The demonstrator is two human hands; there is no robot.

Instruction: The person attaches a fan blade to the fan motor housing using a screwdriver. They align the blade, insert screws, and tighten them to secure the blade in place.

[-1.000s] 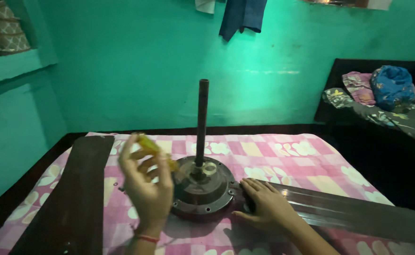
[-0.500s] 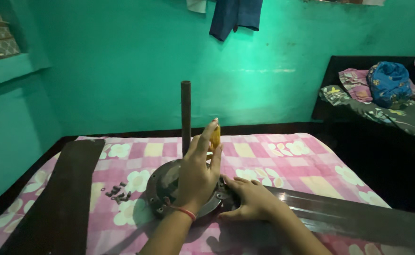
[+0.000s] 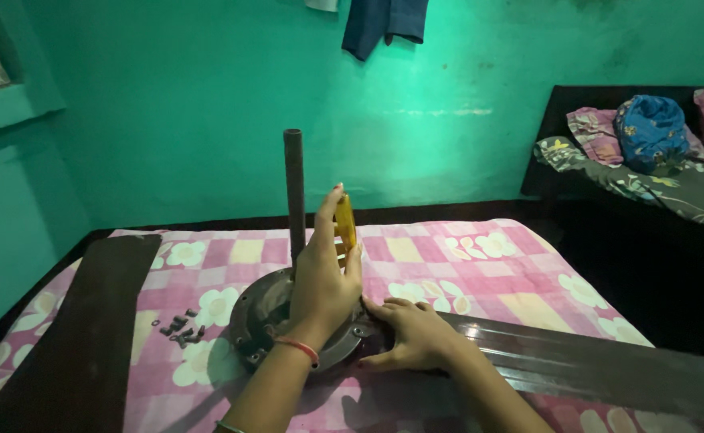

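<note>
Two hands are at work over a round, dark metal fan motor housing (image 3: 265,314) that lies flat on a bed covered with a pink checked sheet (image 3: 480,265) printed with pale flowers. A dark shaft (image 3: 294,192) stands upright from the middle of the housing. The left hand (image 3: 324,277) is closed around a yellow-handled screwdriver (image 3: 345,223), fingers wrapped on the handle, which points straight up; the hand sits directly above the right-hand edge of the housing, just beside the shaft, and hides the tool's tip. A red thread bracelet (image 3: 296,347) circles that wrist. The right hand (image 3: 412,333) lies flat and spread, palm down, pressing on the near end of a long dark fan blade (image 3: 592,365) where it meets the housing rim; its fingertips touch the rim just below the left hand. The blade stretches away to the right, across the sheet. A second dark blade (image 3: 79,337) lies well apart on the left side of the bed. Between that blade and the housing, a small cluster of loose screws (image 3: 179,327) rests on the sheet. Behind everything is a green wall (image 3: 208,104) with a blue garment (image 3: 380,24) hanging from it, and off to the right a heap of bedding (image 3: 649,144).
</note>
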